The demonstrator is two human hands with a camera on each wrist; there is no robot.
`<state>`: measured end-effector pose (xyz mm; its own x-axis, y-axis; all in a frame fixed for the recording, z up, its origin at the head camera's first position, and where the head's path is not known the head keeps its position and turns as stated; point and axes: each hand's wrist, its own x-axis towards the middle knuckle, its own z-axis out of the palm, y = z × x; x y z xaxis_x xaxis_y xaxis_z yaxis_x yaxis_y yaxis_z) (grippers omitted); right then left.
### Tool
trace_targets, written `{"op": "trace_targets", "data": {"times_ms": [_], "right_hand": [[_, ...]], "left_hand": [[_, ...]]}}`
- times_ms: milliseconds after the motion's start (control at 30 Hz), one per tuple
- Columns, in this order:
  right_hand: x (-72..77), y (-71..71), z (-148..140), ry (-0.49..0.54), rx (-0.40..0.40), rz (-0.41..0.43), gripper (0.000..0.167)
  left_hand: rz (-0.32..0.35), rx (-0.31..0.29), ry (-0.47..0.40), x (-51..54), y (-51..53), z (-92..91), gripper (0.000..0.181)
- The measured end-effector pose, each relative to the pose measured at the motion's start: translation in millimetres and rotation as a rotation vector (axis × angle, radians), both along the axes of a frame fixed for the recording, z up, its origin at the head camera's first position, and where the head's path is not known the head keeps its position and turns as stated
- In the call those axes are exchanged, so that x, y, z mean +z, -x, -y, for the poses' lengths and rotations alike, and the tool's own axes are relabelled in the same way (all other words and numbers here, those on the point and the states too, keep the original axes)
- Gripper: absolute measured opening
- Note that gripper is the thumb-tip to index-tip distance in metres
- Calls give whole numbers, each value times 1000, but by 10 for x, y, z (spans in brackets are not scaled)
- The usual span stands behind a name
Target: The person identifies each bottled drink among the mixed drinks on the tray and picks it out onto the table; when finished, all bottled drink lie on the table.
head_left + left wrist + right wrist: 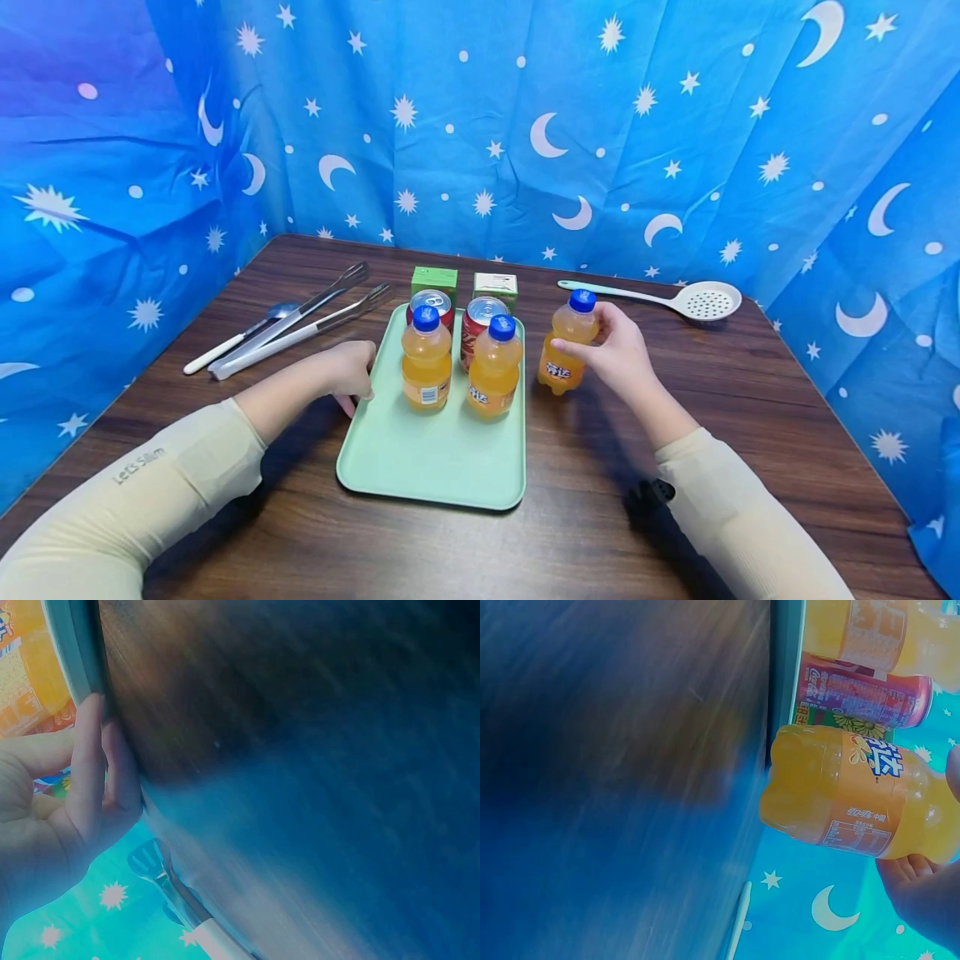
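Note:
On the green tray (431, 467) stand two orange drink bottles (427, 367) (495, 375) with blue caps, and behind them two red cans (431, 302) (474, 329). A green box (434, 280) and a white-topped green box (496, 285) are at the tray's far end. My left hand (348, 375) grips the tray's left edge, its thumb and fingers around the rim (73, 645). To the right of the tray, my right hand (621, 346) holds a third orange bottle (562, 358), slightly tilted; whether its base touches the table cannot be told. The same bottle (847, 791) shows closely in the right wrist view.
Metal tongs (288, 329) and a white-handled utensil (232, 343) lie left of the tray on the dark wooden table (750, 433). A white slotted spoon (705, 301) lies at the back right. Blue star-patterned cloth (495, 108) hangs around the table.

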<state>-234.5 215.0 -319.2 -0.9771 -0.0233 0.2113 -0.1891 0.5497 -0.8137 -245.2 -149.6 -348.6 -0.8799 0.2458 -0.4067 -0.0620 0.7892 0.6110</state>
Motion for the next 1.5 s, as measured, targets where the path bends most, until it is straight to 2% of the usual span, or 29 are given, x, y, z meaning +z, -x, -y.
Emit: {"op": "trace_targets", "data": {"times_ms": [733, 967, 1500], "right_hand": [[-28, 99, -32, -4, -11, -6, 61], [-27, 106, -16, -6, -21, 13, 64], [-27, 111, 17, -12, -25, 25, 63]], "left_hand": [[-8, 10, -9, -5, -5, 2, 31], [4, 26, -15, -5, -9, -1, 32], [-14, 17, -17, -18, -11, 8, 32]]}}
